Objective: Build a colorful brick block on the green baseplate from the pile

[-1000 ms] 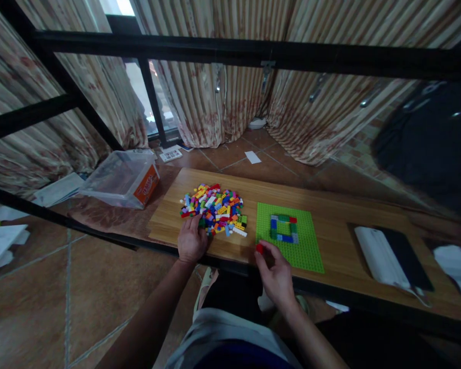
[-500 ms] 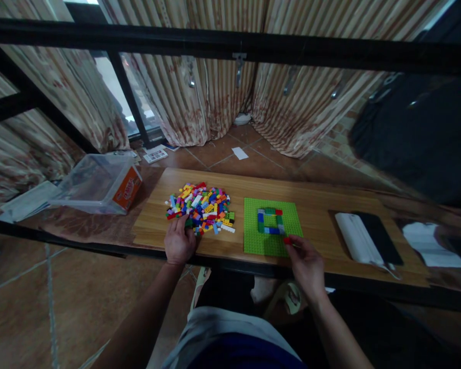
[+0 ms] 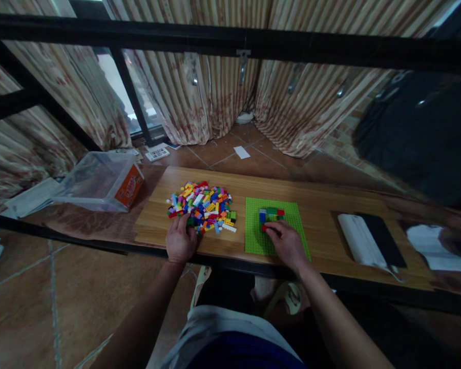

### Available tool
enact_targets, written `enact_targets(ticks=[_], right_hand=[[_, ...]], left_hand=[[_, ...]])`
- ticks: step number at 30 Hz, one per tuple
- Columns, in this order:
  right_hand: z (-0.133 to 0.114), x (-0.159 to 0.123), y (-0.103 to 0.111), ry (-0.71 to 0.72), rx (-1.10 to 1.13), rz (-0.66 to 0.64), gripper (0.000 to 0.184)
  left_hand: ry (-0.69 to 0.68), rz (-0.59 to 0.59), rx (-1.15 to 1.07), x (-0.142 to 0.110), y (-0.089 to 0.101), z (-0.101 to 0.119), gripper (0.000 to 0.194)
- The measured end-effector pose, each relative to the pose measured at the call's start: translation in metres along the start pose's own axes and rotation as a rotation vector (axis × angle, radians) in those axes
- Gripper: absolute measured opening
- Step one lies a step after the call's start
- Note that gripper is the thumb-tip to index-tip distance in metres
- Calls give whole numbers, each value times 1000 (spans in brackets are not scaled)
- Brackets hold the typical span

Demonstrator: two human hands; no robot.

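Right hand (image 3: pixel 286 243) pinching red brick (image 3: pixel 265 227) over green baseplate (image 3: pixel 255 242), beside its brick outline (image 3: pixel 271 211). Left hand (image 3: pixel 180 240) at brick pile (image 3: pixel 204 206), left of baseplate; can't tell grip. Clear bin (image 3: pixel 94 180) farther left, white pouch (image 3: pixel 356 241) right of baseplate.

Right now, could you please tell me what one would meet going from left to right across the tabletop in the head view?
Clear plastic box, pile of colored bricks, green baseplate, white object with a cord, white paper.
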State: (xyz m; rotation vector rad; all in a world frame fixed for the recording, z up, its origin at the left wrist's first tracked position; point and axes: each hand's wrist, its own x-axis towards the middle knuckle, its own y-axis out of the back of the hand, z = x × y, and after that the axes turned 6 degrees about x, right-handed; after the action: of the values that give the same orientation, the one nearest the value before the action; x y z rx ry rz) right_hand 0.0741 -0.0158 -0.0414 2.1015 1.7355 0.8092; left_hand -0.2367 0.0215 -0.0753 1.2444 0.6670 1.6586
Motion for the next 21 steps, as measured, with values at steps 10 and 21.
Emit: enact_targets(ticks=[10, 21], right_hand=[[4, -1, -1, 69, -76, 27, 29], [16, 4, 5, 136, -149, -115, 27]], left_hand=[[-10, -6, 22, -1, 1, 0, 40], [8, -3, -9, -1, 2, 3, 41]])
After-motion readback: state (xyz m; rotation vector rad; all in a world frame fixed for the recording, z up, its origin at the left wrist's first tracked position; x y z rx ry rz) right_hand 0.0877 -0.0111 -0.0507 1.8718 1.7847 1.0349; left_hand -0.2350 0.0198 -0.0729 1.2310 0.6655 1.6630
